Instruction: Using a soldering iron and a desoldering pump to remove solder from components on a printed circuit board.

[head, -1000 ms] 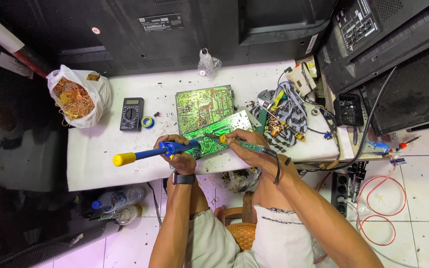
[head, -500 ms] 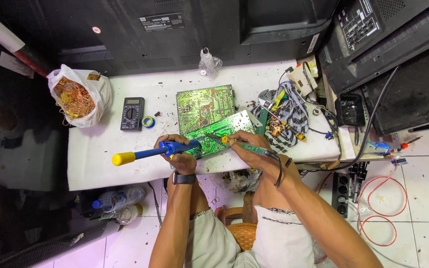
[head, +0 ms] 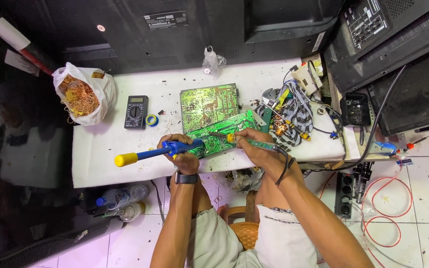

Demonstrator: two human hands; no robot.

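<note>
- Only the head view, looking straight down on a white workbench (head: 125, 164).
- Risk, as a judgement: the blue tool with the yellow end (head: 147, 153) has its tip on the green circuit board (head: 222, 133); a slip of the tip could bridge neighbouring joints or scorch the board. The board lies tilted, partly on a second circuit board (head: 208, 103), so it could rock under pressure.
- Risk: the cord running from the right-hand tool lies over the wrist and could tug the tool off its spot.
- Left hand (head: 180, 154): closed in a fist round the blue tool's handle, yellow end pointing left, tip towards the board.
- Right hand (head: 254, 148): fingers closed round a slim green-handled tool (head: 254, 144), its tip at the board's near edge.
- Board sits mid-bench, just ahead of both hands.
- Nearby: multimeter (head: 136, 112), tape roll (head: 151, 119), bag of copper wire (head: 81, 94), tangle of cables (head: 289, 116) to the right.
</note>
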